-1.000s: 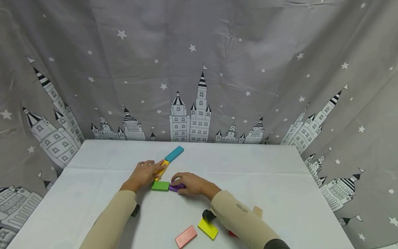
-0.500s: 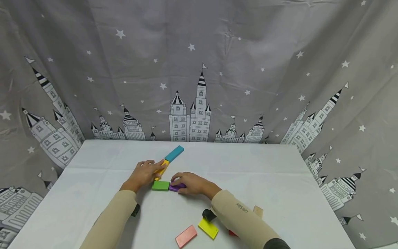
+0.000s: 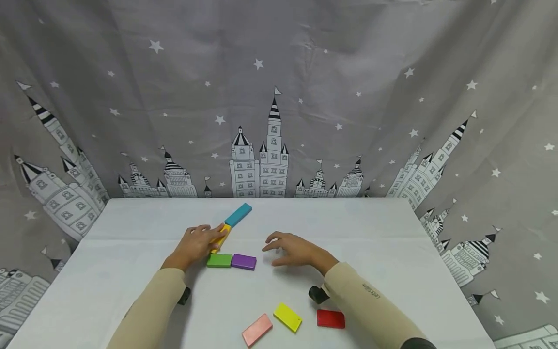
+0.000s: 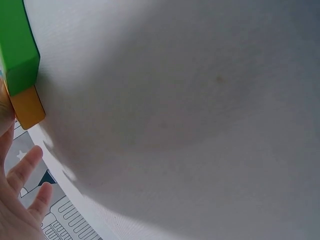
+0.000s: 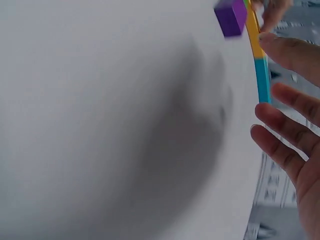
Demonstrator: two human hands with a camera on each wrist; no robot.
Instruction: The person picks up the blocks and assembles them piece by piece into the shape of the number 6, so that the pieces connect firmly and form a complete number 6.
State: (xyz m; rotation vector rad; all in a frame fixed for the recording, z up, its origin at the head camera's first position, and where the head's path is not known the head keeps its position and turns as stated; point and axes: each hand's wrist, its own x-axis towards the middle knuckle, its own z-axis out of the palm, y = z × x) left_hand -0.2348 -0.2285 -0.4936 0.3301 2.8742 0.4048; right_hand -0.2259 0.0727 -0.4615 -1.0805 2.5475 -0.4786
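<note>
My left hand point(image 3: 194, 245) pinches the orange block point(image 3: 223, 237) between thumb and fingers where it lies on the table. One end of that block meets the blue block point(image 3: 238, 215); the other meets the green block point(image 3: 219, 261). Against the green block's right end lies the purple block point(image 3: 244, 262). To the right of the purple block, apart from it, my right hand point(image 3: 296, 250) hovers with spread, slightly bent fingers and holds nothing. In the left wrist view, the green block point(image 4: 19, 47) partly covers the orange block point(image 4: 29, 107).
Nearer the front of the white table point(image 3: 375, 237) lie a pink block point(image 3: 257, 330), a yellow block point(image 3: 287, 317) and a red block point(image 3: 331, 319). The right sleeve point(image 3: 370, 303) passes beside the red one. A grey castle-print curtain point(image 3: 196, 97) hangs behind the table.
My right hand has let go of the purple block and moved right. The red block has come into fuller view, while the wooden piece has gone out of sight. My left hand stays put.
</note>
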